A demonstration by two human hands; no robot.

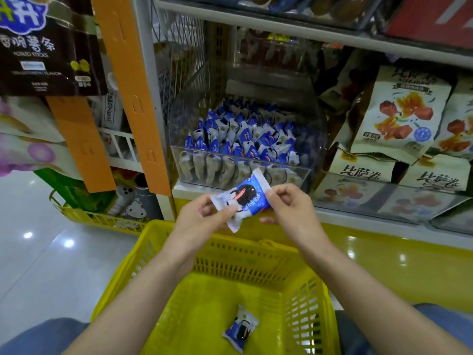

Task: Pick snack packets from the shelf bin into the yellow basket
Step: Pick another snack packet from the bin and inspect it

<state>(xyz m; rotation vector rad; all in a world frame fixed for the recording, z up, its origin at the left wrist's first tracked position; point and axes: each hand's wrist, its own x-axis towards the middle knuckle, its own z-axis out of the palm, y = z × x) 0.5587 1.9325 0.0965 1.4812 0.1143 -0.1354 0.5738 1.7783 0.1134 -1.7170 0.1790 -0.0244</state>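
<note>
Left hand (202, 213) and right hand (289, 208) pinch a snack packet (243, 198) over the twelve o'clock rim of the yellow basket (151, 234), where early release risks a miss.

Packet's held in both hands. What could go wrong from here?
1. The left hand and right hand pinch the held packet with fingertips only, so it may slip early.
2. It hangs near the far rim of the yellow basket; a drop here might land outside.
</note>
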